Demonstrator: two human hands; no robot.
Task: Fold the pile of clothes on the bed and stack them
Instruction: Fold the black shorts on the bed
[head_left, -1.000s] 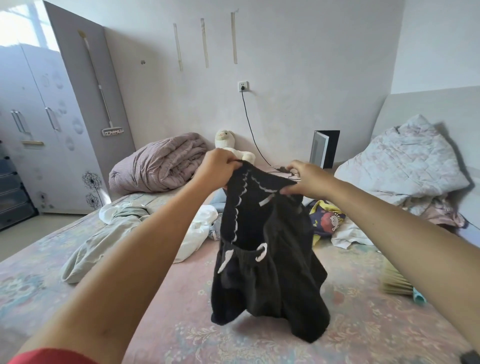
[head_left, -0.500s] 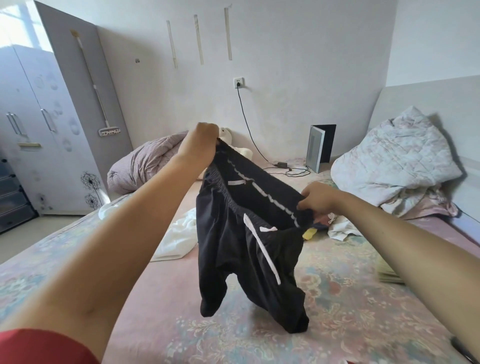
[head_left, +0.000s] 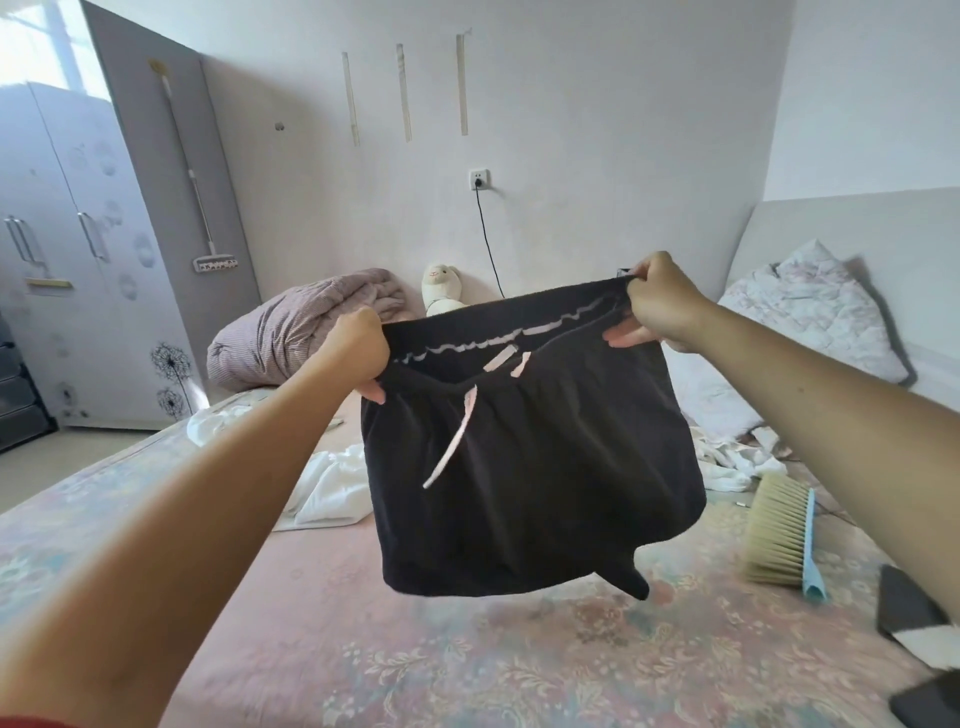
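Observation:
A pair of black shorts (head_left: 530, 467) with a pale drawstring hangs in the air above the bed (head_left: 415, 649), spread wide by its waistband. My left hand (head_left: 358, 348) grips the waistband's left end. My right hand (head_left: 657, 306) grips its right end, a little higher. The legs of the shorts dangle free over the floral sheet. White clothes (head_left: 332, 483) lie crumpled on the bed behind the shorts at the left, and more white garments (head_left: 727, 457) lie at the right.
A bed brush (head_left: 779, 535) with a blue handle lies on the bed at the right, dark items (head_left: 914, 618) near it. A rolled purple quilt (head_left: 306, 327), a plush toy (head_left: 441, 288) and a quilted blanket (head_left: 810, 317) line the far side. A wardrobe (head_left: 67, 249) stands left.
My hands have moved apart and levelled out, stretching the waistband flat, so the shorts now hang spread wide instead of bunched and tilted. The view has also shifted rightwards, showing the brush.

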